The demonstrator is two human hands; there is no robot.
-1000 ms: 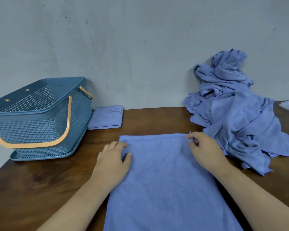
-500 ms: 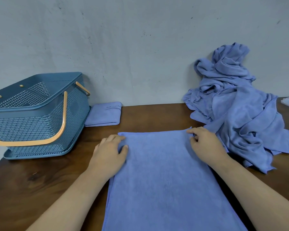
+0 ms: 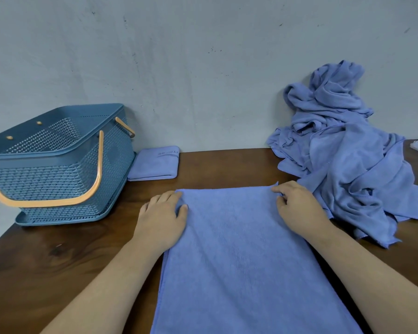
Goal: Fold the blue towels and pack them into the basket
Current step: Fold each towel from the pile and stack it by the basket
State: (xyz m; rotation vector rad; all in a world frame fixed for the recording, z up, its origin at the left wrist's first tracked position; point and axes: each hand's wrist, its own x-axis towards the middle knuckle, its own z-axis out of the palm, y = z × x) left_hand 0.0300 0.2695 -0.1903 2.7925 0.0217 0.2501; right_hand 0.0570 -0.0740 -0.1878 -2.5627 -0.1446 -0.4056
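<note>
The left hand pinched the flat towel at its far left corner, and the right hand pinched its far right corner. Left of the left grip stood the blue basket, with a folded towel beyond. A crumpled towel pile lay just right of the right grip.

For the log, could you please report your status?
Left hand and right hand hold flat towel by far corners. Basket left, folded towel beside it. Nothing blocking.
</note>
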